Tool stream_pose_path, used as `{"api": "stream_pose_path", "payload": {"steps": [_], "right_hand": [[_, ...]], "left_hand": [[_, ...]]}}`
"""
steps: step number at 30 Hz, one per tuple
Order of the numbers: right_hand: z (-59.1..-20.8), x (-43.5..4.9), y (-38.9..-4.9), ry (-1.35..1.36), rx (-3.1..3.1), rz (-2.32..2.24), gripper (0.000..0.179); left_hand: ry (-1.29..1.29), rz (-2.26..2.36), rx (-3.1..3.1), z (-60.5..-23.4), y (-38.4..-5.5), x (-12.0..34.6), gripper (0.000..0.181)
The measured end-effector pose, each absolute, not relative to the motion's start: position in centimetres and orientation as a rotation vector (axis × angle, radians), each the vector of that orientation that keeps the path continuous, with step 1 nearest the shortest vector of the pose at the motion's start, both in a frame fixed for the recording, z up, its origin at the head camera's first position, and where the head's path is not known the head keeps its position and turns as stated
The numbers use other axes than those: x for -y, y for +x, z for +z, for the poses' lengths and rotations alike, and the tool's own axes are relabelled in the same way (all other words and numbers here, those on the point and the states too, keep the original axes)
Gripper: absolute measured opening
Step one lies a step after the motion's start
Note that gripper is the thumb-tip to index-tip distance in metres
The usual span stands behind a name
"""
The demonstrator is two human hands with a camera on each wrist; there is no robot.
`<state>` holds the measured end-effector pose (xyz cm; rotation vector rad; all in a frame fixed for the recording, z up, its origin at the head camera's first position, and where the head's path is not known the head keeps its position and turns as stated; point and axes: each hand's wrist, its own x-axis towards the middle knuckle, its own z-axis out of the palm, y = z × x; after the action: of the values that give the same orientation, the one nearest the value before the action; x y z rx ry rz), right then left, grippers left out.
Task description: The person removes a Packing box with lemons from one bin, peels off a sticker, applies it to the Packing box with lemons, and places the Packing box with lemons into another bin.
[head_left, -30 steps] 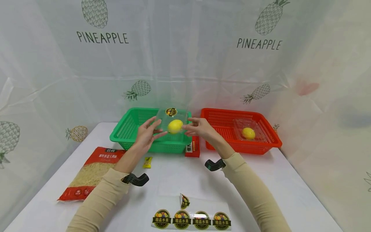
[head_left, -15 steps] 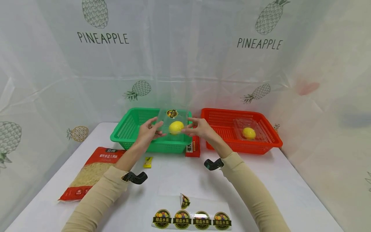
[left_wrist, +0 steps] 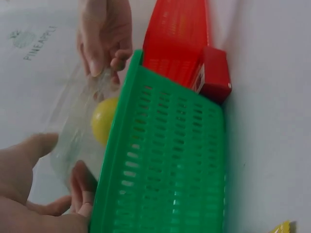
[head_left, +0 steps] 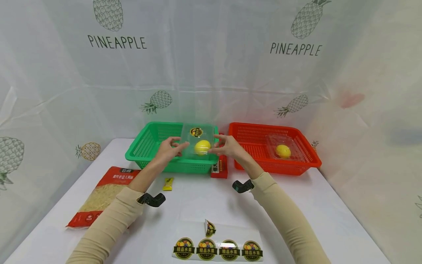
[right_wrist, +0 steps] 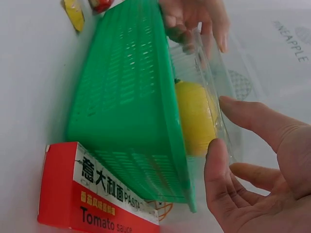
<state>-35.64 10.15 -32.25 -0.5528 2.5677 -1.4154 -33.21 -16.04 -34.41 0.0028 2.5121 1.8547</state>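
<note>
A clear plastic fruit box [head_left: 188, 136] with a round sticker on its lid is over the right part of the green basket [head_left: 165, 167]. Through its plastic a yellow lemon [head_left: 202, 147] shows. My left hand [head_left: 167, 149] holds the box by its left side, thumb and fingers spread around the edge. At the opposite side my right hand [head_left: 229, 146] pinches the edge, the thumb [right_wrist: 243, 112] on one face and fingers on the other. The basket wall hides part of the box in the left wrist view, so whether it touches the basket floor is unclear.
A red basket [head_left: 245, 145] stands at right, holding another clear box with a lemon [head_left: 282, 151]. Between the baskets lies a red tomato sauce box [head_left: 219, 169]. A pasta bag [head_left: 102, 194], small yellow packet [head_left: 168, 184] and sticker sheet [head_left: 234, 231] lie in front.
Both hands have brought the fruit box slightly down and to the right over the green basket. The left hand has moved a little to the right with it; the right hand barely moved.
</note>
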Motion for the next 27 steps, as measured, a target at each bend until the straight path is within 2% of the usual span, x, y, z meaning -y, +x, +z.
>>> {"api": "stream_pose_path", "payload": {"steps": [8, 15, 27], "right_hand": [[-32.9, -9.9, -35.9, -0.540, -2.607, -1.334, 0.079], [-33.2, -9.6, -36.4, -0.532, -2.582, -1.338, 0.078], [-32.7, -8.6, -36.3, -0.521, -2.772, -1.123, 0.078]], "left_hand": [[0.165, 1.532, -2.614, -34.2, -33.7, 16.9, 0.082], [0.227, 1.370, -2.639, -33.8, -34.3, 17.4, 0.077], [0.249, 1.387, -2.523, -33.8, -35.6, 18.0, 0.066]]}}
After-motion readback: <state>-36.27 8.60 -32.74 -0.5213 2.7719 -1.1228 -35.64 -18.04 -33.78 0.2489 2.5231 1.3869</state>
